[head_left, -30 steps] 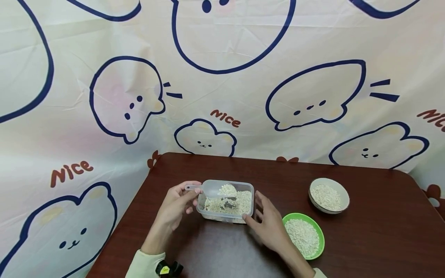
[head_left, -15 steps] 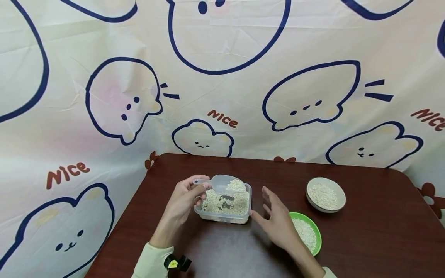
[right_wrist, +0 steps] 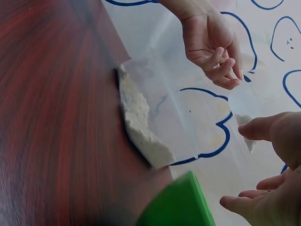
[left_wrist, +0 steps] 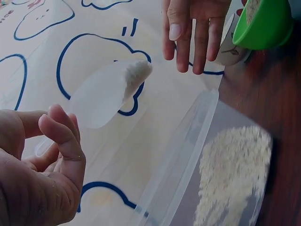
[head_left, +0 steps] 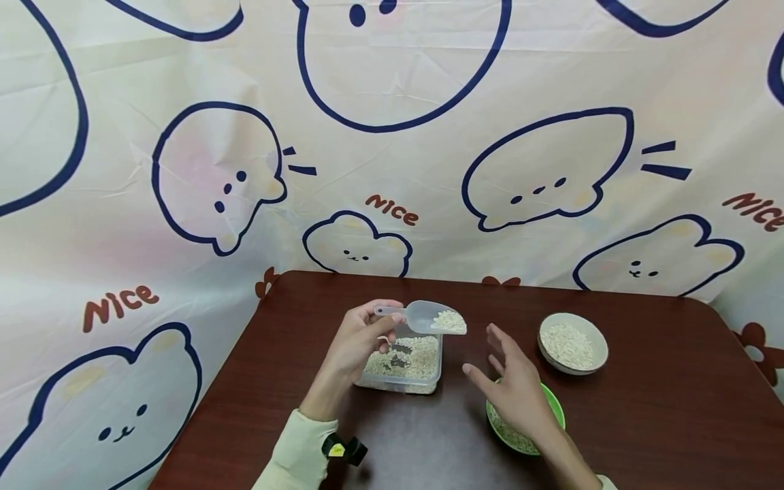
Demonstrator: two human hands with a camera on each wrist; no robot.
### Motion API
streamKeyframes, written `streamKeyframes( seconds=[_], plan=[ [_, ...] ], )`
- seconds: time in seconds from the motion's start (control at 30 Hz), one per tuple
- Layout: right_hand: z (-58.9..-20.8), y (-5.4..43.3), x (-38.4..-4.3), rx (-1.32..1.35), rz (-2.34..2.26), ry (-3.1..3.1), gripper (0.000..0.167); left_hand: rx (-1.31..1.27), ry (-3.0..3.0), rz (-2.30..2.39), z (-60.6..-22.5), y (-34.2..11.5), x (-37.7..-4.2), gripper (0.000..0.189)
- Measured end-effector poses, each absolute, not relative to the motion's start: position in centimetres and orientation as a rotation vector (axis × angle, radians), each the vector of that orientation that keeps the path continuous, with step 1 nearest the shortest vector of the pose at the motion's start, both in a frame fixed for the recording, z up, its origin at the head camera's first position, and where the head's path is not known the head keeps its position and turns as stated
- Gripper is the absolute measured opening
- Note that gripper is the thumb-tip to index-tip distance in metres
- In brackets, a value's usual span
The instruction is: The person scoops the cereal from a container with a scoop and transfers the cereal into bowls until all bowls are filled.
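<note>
My left hand (head_left: 363, 335) pinches the handle of a clear plastic scoop (head_left: 422, 317). White flakes, like oats, (head_left: 450, 321) lie heaped at the scoop's front end. It hangs above the far right part of a clear plastic container (head_left: 439, 367), which holds more flakes over its bottom with a few bare patches. My right hand (head_left: 514, 384) hovers over the green bowl (head_left: 559, 406) with thumb and fingers spread and nothing in its grasp, hiding much of that bowl. In the left wrist view the scoop (left_wrist: 101, 96) points towards the right hand's (left_wrist: 195, 35) fingertips.
A white bowl (head_left: 603, 340) filled with pale flakes stands at the right, behind the green bowl. All stand on a dark reddish-brown table (head_left: 674, 408). A cloth with cartoon drawings (head_left: 392, 170) hangs along the table's far side and left side.
My left hand has lifted the loaded scoop up from the container and carried it right. My right hand has left the container's right side and moved right, over the green bowl.
</note>
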State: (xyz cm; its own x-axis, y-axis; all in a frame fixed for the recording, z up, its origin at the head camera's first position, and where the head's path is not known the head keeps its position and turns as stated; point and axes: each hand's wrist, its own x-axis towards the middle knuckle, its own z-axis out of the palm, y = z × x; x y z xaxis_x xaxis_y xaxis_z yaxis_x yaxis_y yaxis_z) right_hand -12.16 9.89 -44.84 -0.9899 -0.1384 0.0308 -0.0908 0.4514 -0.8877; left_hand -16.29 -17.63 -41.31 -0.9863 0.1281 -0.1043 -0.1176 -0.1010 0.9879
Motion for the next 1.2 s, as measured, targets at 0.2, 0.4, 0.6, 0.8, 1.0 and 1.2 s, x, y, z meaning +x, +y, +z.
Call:
streamKeyframes(
  seconds=[0.2, 0.4, 0.6, 0.8, 1.0, 1.2],
  plan=[
    [-44.7, 12.0, -12.3, -0.196, -1.572, 2.675, 0.09, 0.057, 1.936, 2.22, -41.5, -15.5, -17.1, 0.028],
    [-44.7, 14.4, -12.3, -0.159, -1.563, 2.684, 0.092, 0.106, 1.881, 2.219, -41.7, -12.8, -18.0, 0.032],
    [-44.7, 16.7, -12.4, -0.14, -1.551, 2.739, 0.092, 0.138, 1.849, 2.2, -42.2, -9.7, -19.1, 0.031],
    [-44.7, 18.4, -12.4, -0.065, -1.544, 2.773, 0.095, 0.115, 1.868, 2.175, -42.2, -7.2, -20.2, 0.027],
    [-44.4, 20.5, -12.5, 0.03, -1.517, 2.796, 0.098, 0.121, 1.886, 2.145, -42.1, -5.2, -21.3, 0.028],
    [-44.4, 22.7, -12.6, 0.094, -1.429, 2.885, 0.099, 0.127, 1.965, 2.085, -41.9, -3.1, -21.9, 0.018]
  ],
)
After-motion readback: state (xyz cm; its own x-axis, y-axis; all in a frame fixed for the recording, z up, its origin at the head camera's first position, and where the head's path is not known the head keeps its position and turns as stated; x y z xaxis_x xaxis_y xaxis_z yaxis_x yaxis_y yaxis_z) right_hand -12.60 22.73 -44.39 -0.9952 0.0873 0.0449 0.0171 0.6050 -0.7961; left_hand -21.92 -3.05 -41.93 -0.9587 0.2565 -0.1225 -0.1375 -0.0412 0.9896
